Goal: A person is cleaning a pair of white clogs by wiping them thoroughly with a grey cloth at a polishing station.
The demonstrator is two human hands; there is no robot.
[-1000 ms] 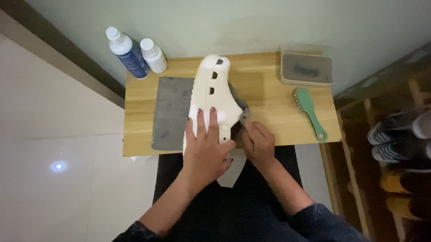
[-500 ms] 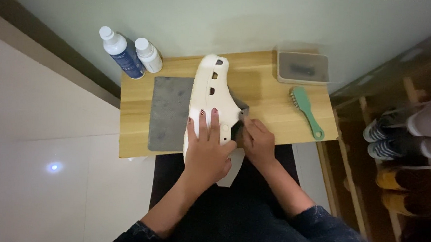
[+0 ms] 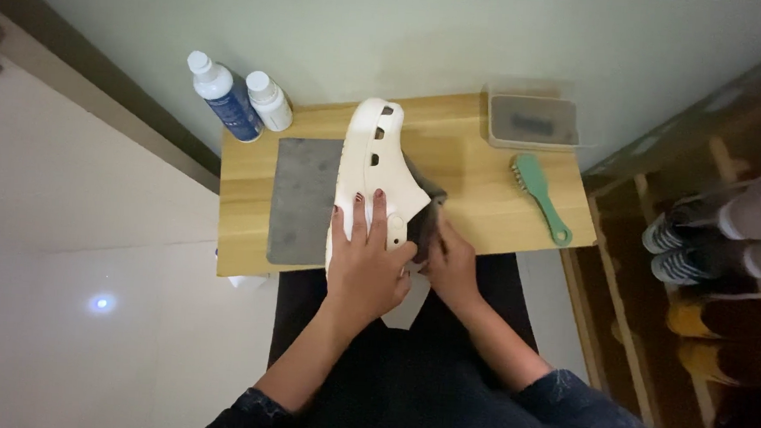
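A white clog shoe (image 3: 373,157) lies on its side across a small wooden table (image 3: 469,171), toe pointing away from me. My left hand (image 3: 362,261) rests flat on the heel end of the clog, fingers spread over it and holding it down. My right hand (image 3: 449,263) grips a dark grey cloth (image 3: 424,209) and presses it against the right side of the clog. A grey mat (image 3: 303,197) lies under the shoe's left side.
Two spray bottles, one blue (image 3: 223,100) and one white (image 3: 268,100), stand at the table's back left. A green brush (image 3: 538,194) and a clear box (image 3: 533,122) sit at the right. A shoe rack with sneakers (image 3: 727,228) stands to the right.
The view has shifted slightly. My right hand has slid the cloth a little along the clog's side; my left hand stays on the shoe.
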